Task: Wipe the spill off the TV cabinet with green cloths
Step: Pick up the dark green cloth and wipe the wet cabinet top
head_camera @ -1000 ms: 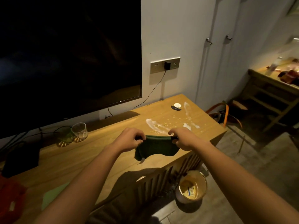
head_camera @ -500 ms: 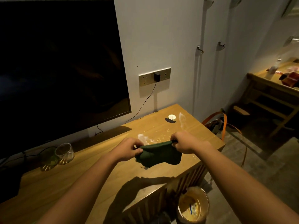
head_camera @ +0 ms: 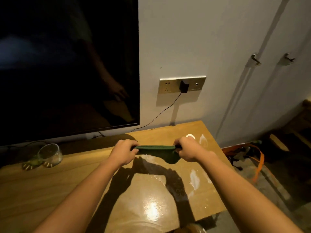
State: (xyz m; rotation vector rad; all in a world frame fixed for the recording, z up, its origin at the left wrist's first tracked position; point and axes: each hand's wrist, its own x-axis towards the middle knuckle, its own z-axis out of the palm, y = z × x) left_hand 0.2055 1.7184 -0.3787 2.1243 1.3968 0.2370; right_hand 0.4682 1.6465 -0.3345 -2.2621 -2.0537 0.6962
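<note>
left hand (head_camera: 123, 153): fist closed round the left end of the green cloth (head_camera: 156, 151), knuckles up
right hand (head_camera: 186, 151): same deal on the other end, clamped tight, so the cloth is stretched in a band between the two fists with a bit sagging near the right one
cloth position: held up in the air above the TV cabinet (head_camera: 67, 182), not touching the wood as far as I can tell
spill (head_camera: 194, 179): whitish streaks on the right part of the top, plus a shiny wet patch closer to the front edge, another streak further back near a small white round thing (head_camera: 190, 136)
step: looks like getting the cloth ready, no wiping contact yet imo
risk 1: cloth bunched this narrow would only smear the streaks around instead of soaking them up
risk 2: wet patch sits close to the front edge, a careless pass could push liquid over onto the floor
risk 3: a wide sweep left could clip the glass bowl (head_camera: 48, 155) sitting by the TV (head_camera: 67, 64)
</note>
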